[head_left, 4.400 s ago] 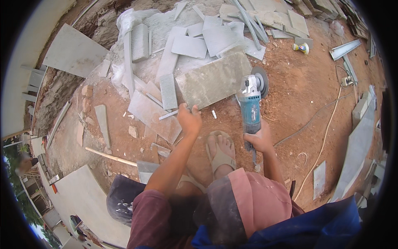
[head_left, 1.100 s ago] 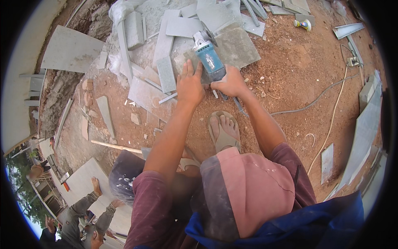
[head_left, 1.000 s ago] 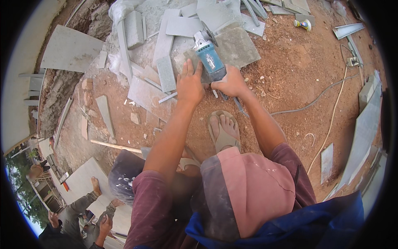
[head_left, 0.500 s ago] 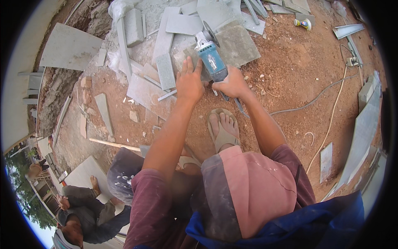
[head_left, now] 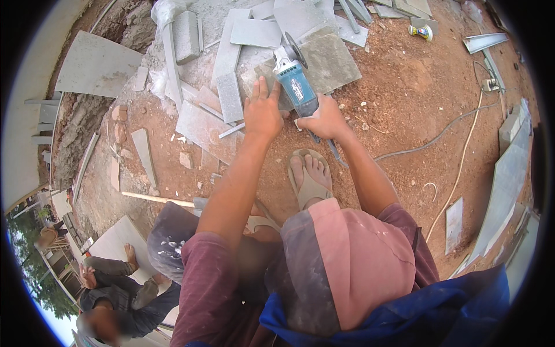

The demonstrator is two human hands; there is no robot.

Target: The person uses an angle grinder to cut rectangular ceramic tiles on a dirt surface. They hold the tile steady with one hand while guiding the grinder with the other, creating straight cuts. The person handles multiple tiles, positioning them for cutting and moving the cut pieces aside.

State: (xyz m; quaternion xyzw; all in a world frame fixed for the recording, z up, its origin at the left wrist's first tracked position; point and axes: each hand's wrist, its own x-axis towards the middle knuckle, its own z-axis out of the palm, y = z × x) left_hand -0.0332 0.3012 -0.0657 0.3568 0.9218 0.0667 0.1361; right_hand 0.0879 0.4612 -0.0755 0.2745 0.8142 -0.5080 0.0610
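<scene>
A teal angle grinder [head_left: 298,88] with a grey gear head lies at a slant in front of me. Its dark disc [head_left: 295,50] stands on edge at the far end, over a rough grey stone slab [head_left: 330,62]. My right hand [head_left: 326,118] is closed around the grinder's black rear body, where its cord comes out. Left of the tool, my left hand [head_left: 264,113] lies with fingers stretched forward, thumb side close to the grinder. It seems to rest on grey stone, but the contact under the palm is hidden.
Grey tile offcuts [head_left: 256,33] pile up ahead. The grey cord [head_left: 430,139] runs right across reddish dirt to a socket [head_left: 490,85]. A wooden handle [head_left: 157,199] lies left of my sandalled foot [head_left: 311,179]. Another person [head_left: 124,289] sits at lower left. Metal sheets [head_left: 500,185] lean at right.
My hands and the grinder stay in nearly the same place, with only a slight shift of the view. The seated person's head at lower left has turned a little.
</scene>
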